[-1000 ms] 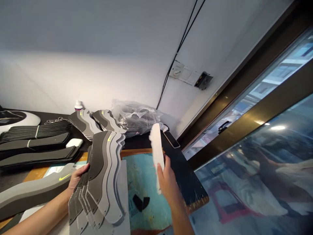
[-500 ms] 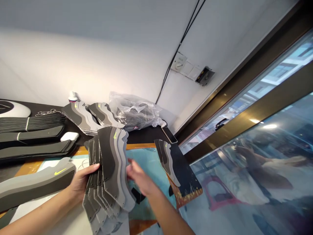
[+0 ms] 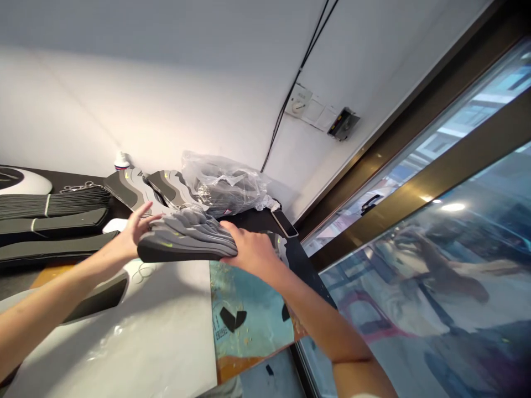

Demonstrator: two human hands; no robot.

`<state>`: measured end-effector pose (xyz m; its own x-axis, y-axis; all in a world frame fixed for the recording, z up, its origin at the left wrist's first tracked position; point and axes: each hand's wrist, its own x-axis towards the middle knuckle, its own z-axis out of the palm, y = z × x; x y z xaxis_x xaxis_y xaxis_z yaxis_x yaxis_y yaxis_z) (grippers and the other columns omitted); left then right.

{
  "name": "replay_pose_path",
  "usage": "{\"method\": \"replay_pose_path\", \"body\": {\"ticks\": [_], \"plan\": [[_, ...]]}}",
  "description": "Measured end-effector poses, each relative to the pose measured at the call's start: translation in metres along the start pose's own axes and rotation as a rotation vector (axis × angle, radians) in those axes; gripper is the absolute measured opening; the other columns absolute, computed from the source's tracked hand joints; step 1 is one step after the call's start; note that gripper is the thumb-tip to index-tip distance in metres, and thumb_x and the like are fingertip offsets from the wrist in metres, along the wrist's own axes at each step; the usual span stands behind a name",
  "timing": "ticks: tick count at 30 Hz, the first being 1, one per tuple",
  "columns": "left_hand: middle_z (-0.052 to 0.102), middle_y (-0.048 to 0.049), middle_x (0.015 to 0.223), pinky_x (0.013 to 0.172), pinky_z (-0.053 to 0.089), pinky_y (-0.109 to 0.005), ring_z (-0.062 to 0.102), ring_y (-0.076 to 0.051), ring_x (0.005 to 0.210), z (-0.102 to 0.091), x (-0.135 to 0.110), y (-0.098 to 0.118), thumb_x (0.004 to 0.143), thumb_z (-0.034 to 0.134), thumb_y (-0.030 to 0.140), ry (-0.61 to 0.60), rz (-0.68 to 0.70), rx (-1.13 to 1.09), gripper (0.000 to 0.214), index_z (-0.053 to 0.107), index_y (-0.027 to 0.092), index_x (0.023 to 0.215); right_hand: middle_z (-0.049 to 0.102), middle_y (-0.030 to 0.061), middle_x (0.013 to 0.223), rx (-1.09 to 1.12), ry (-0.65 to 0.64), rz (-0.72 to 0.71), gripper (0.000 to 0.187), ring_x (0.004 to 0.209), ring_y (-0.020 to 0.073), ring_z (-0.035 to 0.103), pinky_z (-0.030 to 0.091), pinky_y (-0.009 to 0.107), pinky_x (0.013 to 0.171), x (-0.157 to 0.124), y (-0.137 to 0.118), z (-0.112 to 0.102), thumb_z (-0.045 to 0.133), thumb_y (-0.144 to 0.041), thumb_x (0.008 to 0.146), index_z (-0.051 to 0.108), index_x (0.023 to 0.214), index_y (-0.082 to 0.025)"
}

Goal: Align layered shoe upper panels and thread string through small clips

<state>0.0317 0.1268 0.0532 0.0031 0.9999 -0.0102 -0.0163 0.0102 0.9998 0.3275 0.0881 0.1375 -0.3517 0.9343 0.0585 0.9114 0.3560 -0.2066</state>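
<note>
A fanned stack of grey and black shoe upper pieces [image 3: 186,240] with yellow-green swooshes is turned crosswise above the table. My right hand [image 3: 253,249] is closed round its right end, fingers on top. At the left end, my left hand [image 3: 135,232] has its fingers spread and extended against the edge; its thumb is not clearly seen. Under the left forearm lies a larger grey and black piece [image 3: 103,296], partly covered. Two small black scraps [image 3: 233,319] rest on the blue-green sheet [image 3: 257,331] below the right hand.
Behind stand two more stacks of shoe pieces [image 3: 133,185], a clear plastic bag [image 3: 224,182] and a phone [image 3: 284,224]. Banded dark strips [image 3: 53,226] lie at left. A white sheet [image 3: 157,326] covers the front. The window frame [image 3: 398,177] borders the right side.
The stack has gone from upright to crosswise and moved up from the white sheet. My right hand has taken hold of one end; my left hand has loosened its grip and spread its fingers.
</note>
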Motion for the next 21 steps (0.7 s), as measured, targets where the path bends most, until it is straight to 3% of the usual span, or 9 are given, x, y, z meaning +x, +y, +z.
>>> {"method": "replay_pose_path", "body": {"ticks": [2, 4, 6, 8, 12, 16, 21], "plan": [[0.047, -0.0152, 0.159, 0.117, 0.037, -0.055, 0.044, -0.042, 0.144, -0.005, 0.002, 0.003, 0.044, 0.091, 0.066, -0.041, 0.071, -0.013, 0.133, 0.031, 0.036, 0.158, 0.072, 0.0134, 0.115, -0.183, -0.030, 0.005, 0.090, 0.099, 0.0355, 0.072, 0.053, 0.041, 0.084, 0.007, 0.007, 0.008, 0.086, -0.042, 0.075, 0.043, 0.153, -0.030], [0.043, -0.0175, 0.161, 0.120, 0.031, -0.056, 0.039, -0.041, 0.147, 0.002, -0.002, -0.002, 0.058, 0.079, 0.078, -0.057, 0.066, 0.023, 0.122, 0.030, 0.031, 0.159, 0.070, 0.0181, 0.118, -0.254, -0.121, 0.049, 0.094, 0.100, 0.0367, 0.072, 0.054, 0.042, 0.083, 0.013, 0.013, 0.026, 0.084, -0.047, 0.077, 0.038, 0.156, -0.023], [0.035, -0.0223, 0.164, 0.123, 0.028, -0.055, 0.032, -0.042, 0.151, 0.019, -0.010, -0.013, 0.054, 0.076, 0.085, -0.052, 0.064, 0.119, 0.130, 0.029, 0.023, 0.159, 0.065, 0.0221, 0.125, -0.234, -0.186, 0.086, 0.103, 0.107, 0.0378, 0.069, 0.054, 0.044, 0.085, 0.015, 0.020, 0.045, 0.082, -0.052, 0.078, 0.028, 0.159, -0.018], [0.027, -0.0249, 0.167, 0.125, 0.024, -0.050, 0.026, -0.041, 0.154, 0.041, -0.015, -0.025, 0.050, 0.079, 0.083, -0.032, 0.148, 0.219, 0.138, 0.026, 0.018, 0.159, 0.058, 0.0235, 0.135, -0.158, -0.200, 0.081, 0.111, 0.117, 0.0380, 0.065, 0.052, 0.046, 0.091, 0.014, 0.026, 0.056, 0.080, -0.055, 0.078, 0.019, 0.162, -0.017], [0.038, -0.0257, 0.161, 0.123, 0.029, -0.047, 0.036, -0.035, 0.151, 0.074, -0.004, -0.033, 0.074, 0.072, 0.070, 0.109, 0.185, 0.236, 0.112, 0.025, 0.013, 0.158, 0.051, 0.0237, 0.145, -0.094, -0.189, 0.081, 0.118, 0.128, 0.0386, 0.057, 0.048, 0.048, 0.100, 0.007, 0.029, 0.055, 0.081, -0.057, 0.076, 0.013, 0.164, -0.017], [0.060, -0.0144, 0.146, 0.119, 0.034, -0.048, 0.051, -0.035, 0.139, 0.090, 0.018, -0.017, 0.071, 0.080, 0.059, 0.138, 0.175, 0.338, 0.099, 0.040, 0.022, 0.153, 0.057, 0.0304, 0.137, -0.202, -0.252, 0.283, 0.122, 0.123, 0.0410, 0.061, 0.046, 0.051, 0.102, -0.005, 0.027, 0.048, 0.084, -0.054, 0.075, 0.014, 0.163, -0.009], [0.069, -0.0117, 0.134, 0.111, 0.042, -0.045, 0.060, -0.037, 0.128, 0.111, 0.029, -0.002, 0.075, 0.075, 0.061, 0.164, 0.113, 0.501, 0.079, 0.059, 0.023, 0.142, 0.057, 0.0280, 0.139, -0.191, -0.166, 0.177, 0.111, 0.125, 0.0385, 0.060, 0.046, 0.048, 0.104, -0.021, 0.034, 0.056, 0.083, -0.046, 0.078, 0.021, 0.162, -0.009]]}}
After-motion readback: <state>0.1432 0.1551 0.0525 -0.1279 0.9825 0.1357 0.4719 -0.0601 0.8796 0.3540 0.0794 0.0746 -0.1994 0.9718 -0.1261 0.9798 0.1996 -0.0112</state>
